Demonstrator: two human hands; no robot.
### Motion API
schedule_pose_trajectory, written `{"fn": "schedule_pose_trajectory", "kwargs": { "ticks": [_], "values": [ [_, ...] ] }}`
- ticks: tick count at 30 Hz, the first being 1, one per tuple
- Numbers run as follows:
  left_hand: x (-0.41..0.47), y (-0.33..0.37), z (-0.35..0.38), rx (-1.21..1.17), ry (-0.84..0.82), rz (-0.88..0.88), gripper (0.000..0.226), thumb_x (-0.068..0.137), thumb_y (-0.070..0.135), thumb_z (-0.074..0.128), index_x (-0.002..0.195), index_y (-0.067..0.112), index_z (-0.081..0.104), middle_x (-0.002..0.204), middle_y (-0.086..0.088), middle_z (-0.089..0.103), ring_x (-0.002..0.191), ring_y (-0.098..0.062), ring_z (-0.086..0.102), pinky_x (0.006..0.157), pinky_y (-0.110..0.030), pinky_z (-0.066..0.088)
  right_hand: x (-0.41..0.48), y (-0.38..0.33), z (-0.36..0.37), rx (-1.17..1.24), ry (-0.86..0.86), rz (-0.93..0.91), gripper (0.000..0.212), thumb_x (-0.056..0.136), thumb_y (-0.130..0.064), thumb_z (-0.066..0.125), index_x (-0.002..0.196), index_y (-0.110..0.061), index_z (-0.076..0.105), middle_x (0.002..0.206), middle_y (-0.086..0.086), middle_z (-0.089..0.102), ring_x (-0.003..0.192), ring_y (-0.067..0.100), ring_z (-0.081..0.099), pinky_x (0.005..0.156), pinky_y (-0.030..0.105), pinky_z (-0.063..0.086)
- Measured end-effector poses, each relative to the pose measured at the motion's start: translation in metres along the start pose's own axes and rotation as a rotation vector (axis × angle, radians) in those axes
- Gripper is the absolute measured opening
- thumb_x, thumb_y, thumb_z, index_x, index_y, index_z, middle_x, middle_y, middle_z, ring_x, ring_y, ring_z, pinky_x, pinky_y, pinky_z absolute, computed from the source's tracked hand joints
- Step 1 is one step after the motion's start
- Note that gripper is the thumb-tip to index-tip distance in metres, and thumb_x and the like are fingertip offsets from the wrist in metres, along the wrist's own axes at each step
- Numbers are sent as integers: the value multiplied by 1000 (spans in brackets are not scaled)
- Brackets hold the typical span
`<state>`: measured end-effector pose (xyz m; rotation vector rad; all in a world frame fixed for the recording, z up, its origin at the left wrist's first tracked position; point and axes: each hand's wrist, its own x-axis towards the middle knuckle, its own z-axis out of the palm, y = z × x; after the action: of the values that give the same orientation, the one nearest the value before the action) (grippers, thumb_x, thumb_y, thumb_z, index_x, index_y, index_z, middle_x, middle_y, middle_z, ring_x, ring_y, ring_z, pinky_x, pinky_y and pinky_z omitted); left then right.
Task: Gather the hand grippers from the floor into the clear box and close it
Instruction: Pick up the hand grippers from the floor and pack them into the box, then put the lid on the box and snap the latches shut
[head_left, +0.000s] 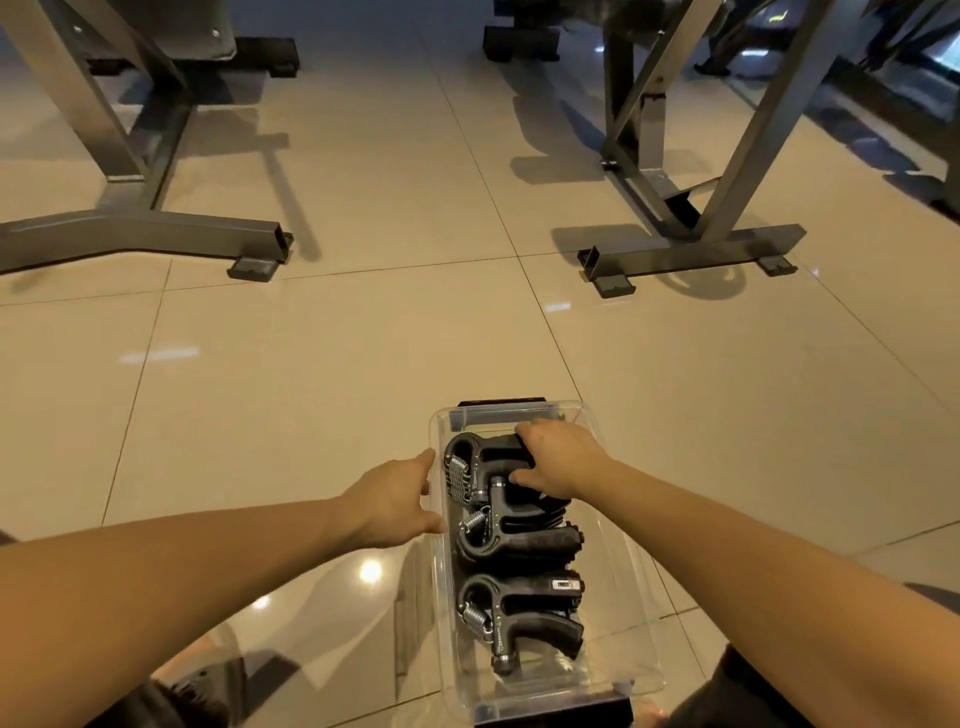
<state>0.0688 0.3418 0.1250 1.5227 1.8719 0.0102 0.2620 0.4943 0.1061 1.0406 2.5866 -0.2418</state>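
Your left hand (395, 499) and right hand (558, 460) are bare. Your left forearm (182, 571) and right forearm (753, 561) are uncovered. Dark clothing (727, 696) shows at the lower right edge, and what looks like more dark fabric (171, 701) at lower left.

Small white lettering (498, 642) on the hand grippers (519, 545), in the clear box (631, 654) at lower centre, is too small to read.

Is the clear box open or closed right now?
Open: no lid covers the clear box, and the right hand grips a hand gripper inside it.
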Motion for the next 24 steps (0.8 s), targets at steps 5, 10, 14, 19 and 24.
{"fn": "schedule_pose_trajectory", "kwargs": {
  "ticks": [5, 10, 14, 19, 24],
  "values": [
    [0, -3, 11, 47, 40, 28, 92, 82, 46, 78, 150, 13, 26, 133, -4, 62, 110, -24, 62, 90, -35, 51, 1, 0, 10, 75, -36, 61, 63, 85, -58, 68, 128, -14, 55, 122, 9, 58, 110, 30, 60, 85, 40, 53],
    [-1, -3, 9, 74, 33, 25, 94, 82, 48, 78, 151, 13, 23, 129, -5, 64, 108, -25, 63, 90, -39, 53, -3, -2, 15, 71, -67, 102, 67, 88, -58, 66, 135, -13, 49, 127, 10, 53, 111, 33, 61, 85, 43, 55],
    [0, -1, 8, 145, 35, 5, 93, 81, 52, 76, 148, 11, 26, 124, -8, 66, 109, -27, 63, 90, -44, 54, -11, -5, 2, 51, -72, 124, 67, 91, -55, 64, 139, -13, 45, 138, 12, 50, 117, 33, 59, 88, 44, 54],
    [-11, 18, -5, 153, 134, 28, 100, 76, 56, 78, 152, 18, 27, 138, -10, 49, 118, -30, 57, 95, -43, 51, -44, 6, -42, 128, 76, 173, 57, 94, -48, 62, 137, -14, 51, 135, 9, 57, 118, 28, 57, 95, 42, 52],
    [-24, 64, -17, 38, 198, 163, 89, 74, 53, 79, 148, 23, 40, 142, -5, 48, 122, -25, 56, 99, -39, 49, -121, 37, -74, 206, 186, 364, 48, 93, -46, 64, 132, -16, 58, 125, 5, 66, 109, 25, 62, 87, 38, 53]
  ]
}}
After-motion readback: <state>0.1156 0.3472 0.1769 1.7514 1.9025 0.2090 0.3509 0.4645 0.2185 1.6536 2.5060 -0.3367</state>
